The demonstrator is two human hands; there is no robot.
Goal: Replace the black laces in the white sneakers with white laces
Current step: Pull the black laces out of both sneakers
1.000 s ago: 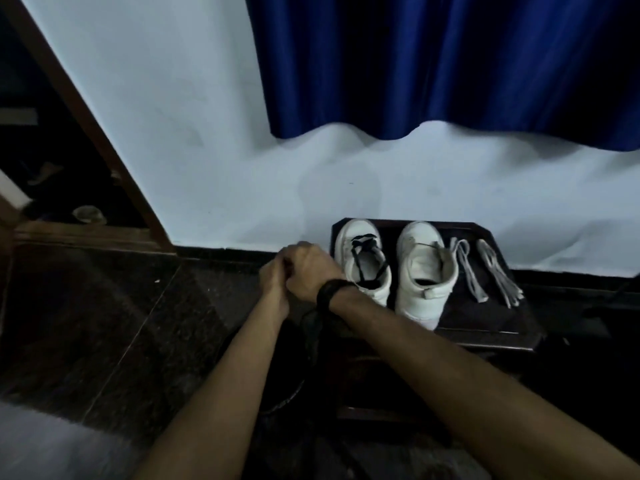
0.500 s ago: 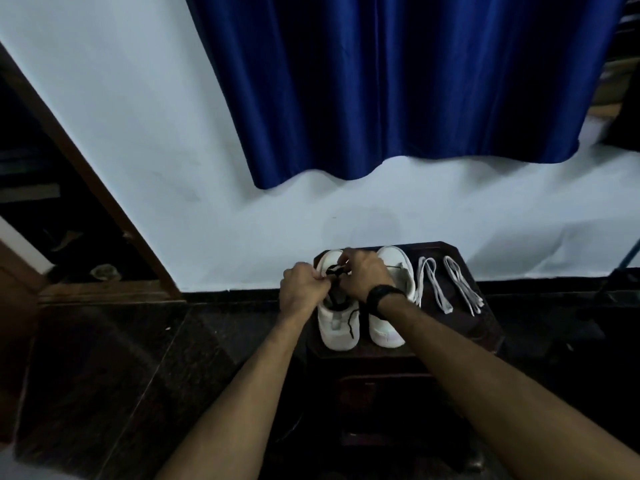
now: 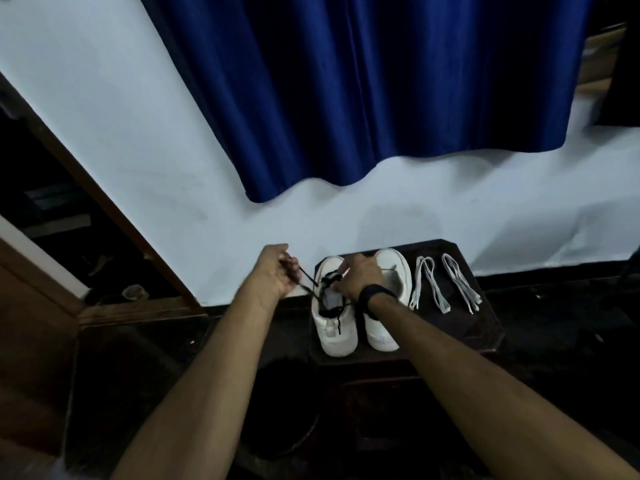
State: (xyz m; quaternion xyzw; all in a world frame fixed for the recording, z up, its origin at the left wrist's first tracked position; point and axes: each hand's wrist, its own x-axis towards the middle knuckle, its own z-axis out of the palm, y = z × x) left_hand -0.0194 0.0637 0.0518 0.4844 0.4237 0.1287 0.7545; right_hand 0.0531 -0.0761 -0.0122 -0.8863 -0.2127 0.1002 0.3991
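Black lace (image 3: 309, 279) gripped by left hand (image 3: 273, 271) | right hand (image 3: 356, 277) grips sneaker (image 3: 334, 327)

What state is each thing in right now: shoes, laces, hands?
left sneaker: black lace partly pulled out
black lace: stretched toward the left hand
right sneaker: no lace visible
white laces: lying loose, unused
left hand: gripping the lace
right hand: on the left sneaker

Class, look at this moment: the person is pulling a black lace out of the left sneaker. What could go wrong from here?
1. The left hand pulls the black lace sideways; the left sneaker, near the table's edge, might slide off.
2. The right hand may lose its grip, so the lace could snag.
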